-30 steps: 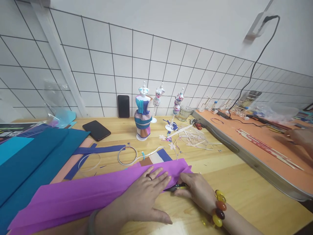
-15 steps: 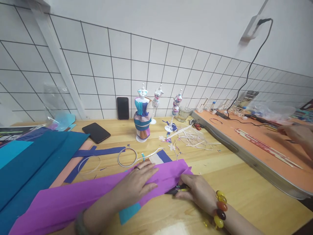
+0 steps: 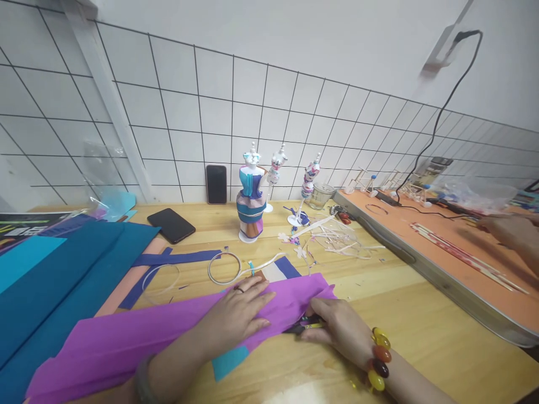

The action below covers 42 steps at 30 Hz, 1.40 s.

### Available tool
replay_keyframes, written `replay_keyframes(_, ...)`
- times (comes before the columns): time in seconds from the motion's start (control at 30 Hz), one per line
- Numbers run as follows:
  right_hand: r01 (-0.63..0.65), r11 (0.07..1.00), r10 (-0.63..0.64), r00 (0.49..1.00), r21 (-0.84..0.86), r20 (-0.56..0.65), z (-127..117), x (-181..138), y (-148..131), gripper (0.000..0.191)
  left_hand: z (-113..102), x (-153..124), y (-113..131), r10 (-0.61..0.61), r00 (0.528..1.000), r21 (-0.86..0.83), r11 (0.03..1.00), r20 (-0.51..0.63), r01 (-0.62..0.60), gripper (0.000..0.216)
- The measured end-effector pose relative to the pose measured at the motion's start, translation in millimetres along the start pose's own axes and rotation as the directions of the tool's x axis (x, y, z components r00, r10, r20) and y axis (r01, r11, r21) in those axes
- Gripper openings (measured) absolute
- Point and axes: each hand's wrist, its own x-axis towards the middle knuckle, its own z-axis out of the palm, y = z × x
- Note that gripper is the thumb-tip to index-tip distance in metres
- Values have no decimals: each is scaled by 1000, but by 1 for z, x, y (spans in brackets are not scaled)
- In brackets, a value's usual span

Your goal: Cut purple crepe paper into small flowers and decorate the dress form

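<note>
A long purple sheet (image 3: pixel 138 320), like crepe paper or thin fabric, runs across the front of the wooden table. My left hand (image 3: pixel 238 314) lies flat on it with fingers spread, pressing it down. At the sheet's right end, my right hand (image 3: pixel 332 325) has its fingers closed around a dark tool (image 3: pixel 301 325) with a yellow part, against the lower edge. My hand hides most of that tool, so its kind is unclear. A turquoise piece (image 3: pixel 231 362) sticks out below the purple sheet; white and dark blue pieces (image 3: pixel 286 268) show above it.
Teal sheets (image 3: pixel 96 264) lie at left, near a black phone (image 3: pixel 172 224). A metal ring (image 3: pixel 224 267) and small dressed mannequins (image 3: pixel 251 196) stand beyond my hands. Scrap strips (image 3: pixel 341 238) lie right of them. Another person's hand (image 3: pixel 511 233) is over the orange table (image 3: pixel 442 252).
The view has shifted slightly, so background things appear a little further right. Both hands keep nearly the same pose on the purple sheet and the dark tool.
</note>
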Motion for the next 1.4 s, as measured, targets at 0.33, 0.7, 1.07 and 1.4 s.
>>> replay_keyframes(0.33, 12, 1000, -12, 1000, -8, -15, 2, 4, -3, 49, -2, -1, 2, -21, 1000, -20, 1000, 8, 21, 56)
replay_keyframes(0.7, 26, 999, -27, 999, -25, -38, 1, -1, -1, 54, 0, -2, 1, -25, 1000, -3, 1000, 18, 25, 57)
replay_keyframes(1.07, 50, 999, -50, 999, 9, -14, 5, 6, -5, 52, 3, -1, -1, 6, 999, 3, 1000, -35, -6, 56)
replay_keyframes(1.4, 46, 999, -45, 999, 21, -26, 7, 11, -10, 59, 5, -2, -1, 14, 999, 7, 1000, -52, -14, 55)
